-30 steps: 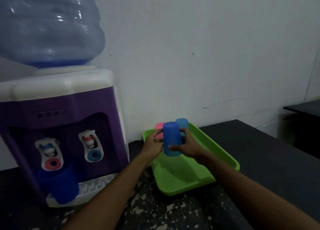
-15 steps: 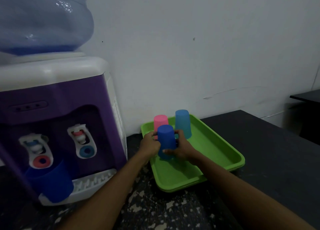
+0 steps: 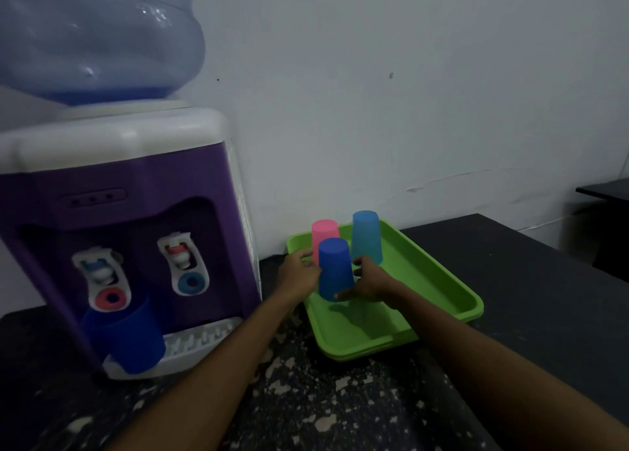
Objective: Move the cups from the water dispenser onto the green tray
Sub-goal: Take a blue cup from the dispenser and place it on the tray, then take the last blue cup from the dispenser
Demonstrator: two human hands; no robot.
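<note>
An upside-down dark blue cup [image 3: 335,268] rests on the green tray [image 3: 439,280], near its left rim. My left hand [image 3: 297,275] grips it from the left and my right hand [image 3: 369,280] from the right. Behind it on the tray stand a pink cup [image 3: 324,231] and a light blue cup [image 3: 366,238], both upside down. Another dark blue cup [image 3: 131,340] stands on the drip grate of the purple and white water dispenser [image 3: 136,185], below the left tap.
A big blue water bottle [image 3: 98,35] tops the dispenser. The tray lies on a dark speckled counter [image 3: 323,409] against a white wall. A second dark table [image 3: 604,190] shows at the far right edge.
Both hands have lowered the dark blue cup from the air down onto the tray, in front of the pink cup. The camera has shifted slightly.
</note>
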